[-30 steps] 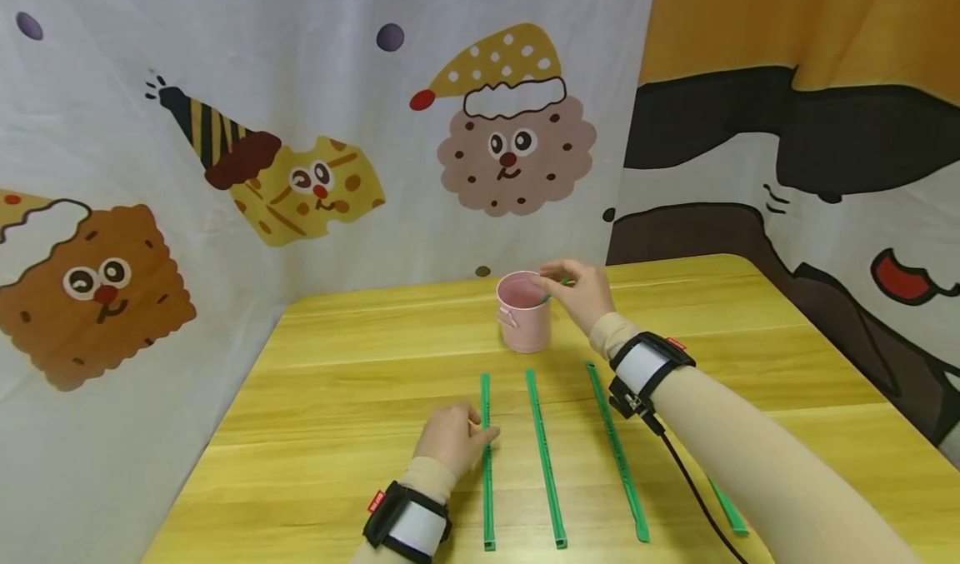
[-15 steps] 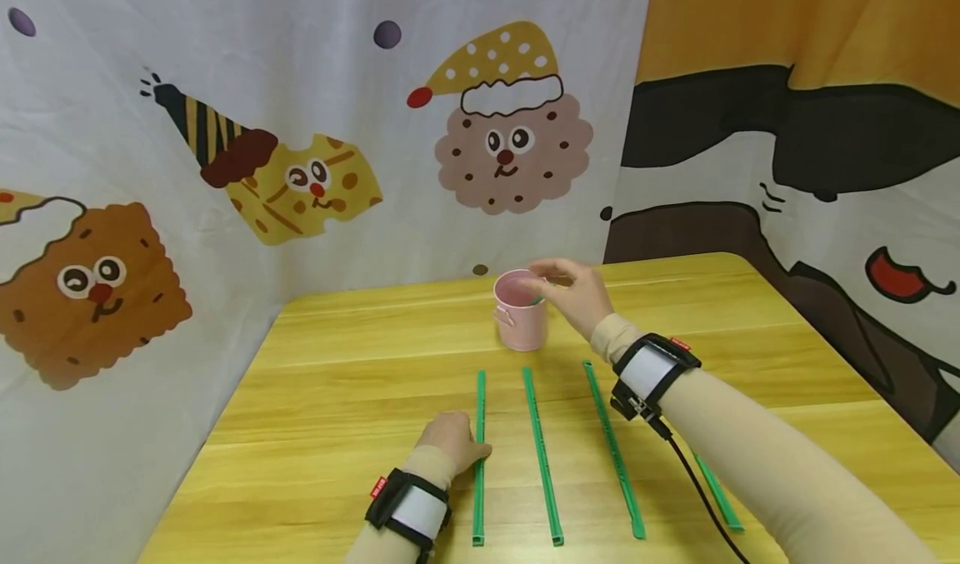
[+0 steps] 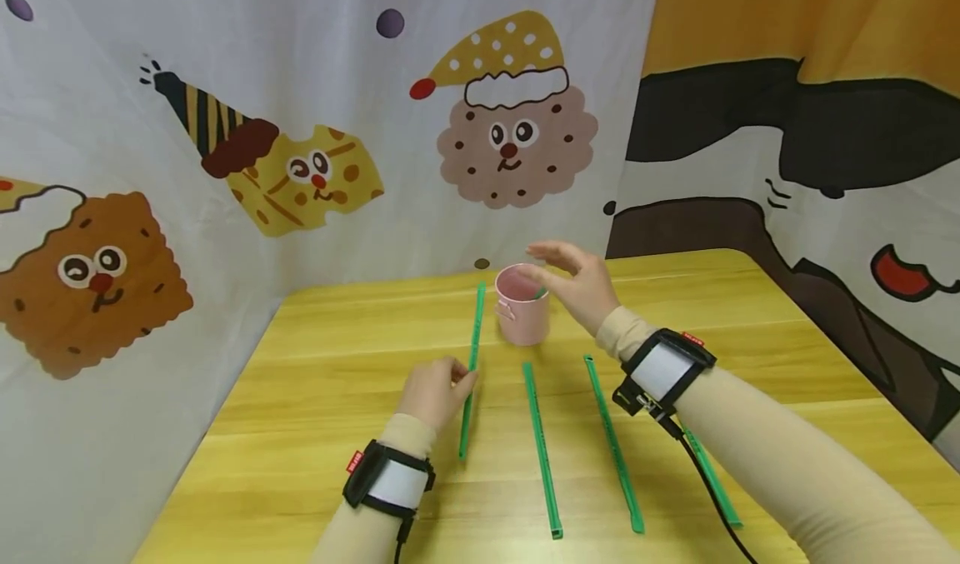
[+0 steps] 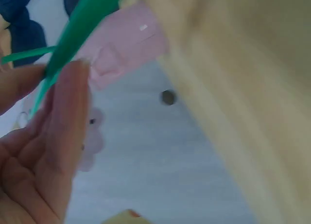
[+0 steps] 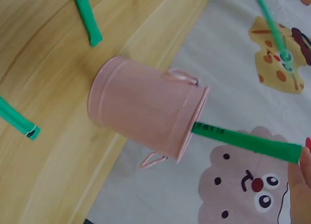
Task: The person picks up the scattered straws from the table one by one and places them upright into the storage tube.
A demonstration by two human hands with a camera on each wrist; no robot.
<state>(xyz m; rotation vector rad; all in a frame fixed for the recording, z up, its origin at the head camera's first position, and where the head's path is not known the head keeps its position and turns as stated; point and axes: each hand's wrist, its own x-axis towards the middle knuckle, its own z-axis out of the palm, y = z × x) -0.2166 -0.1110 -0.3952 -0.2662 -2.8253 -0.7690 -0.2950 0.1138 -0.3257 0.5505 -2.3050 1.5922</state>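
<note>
Green straw (image 3: pixel 477 331) is raised off the bench (image 3: pixel 360 356), tilted, left of the bucket (image 3: pixel 522 322), pinched near mid-length between the thumb and fingers of the left hand (image 3: pixel 431 391); right hand (image 3: pixel 585 287) has thumb and fingers parted at the bucket rim, by the top of a second straw (image 5: pixel 248 142) standing inside, can't tell if touching. Probably light, bendy and slick-skinned, so a soft mid-length pinch suits; a hard squeeze could crease it. Bench's far edge sits close behind the bucket; right hand crowds the rim's right side, more room left.
</note>
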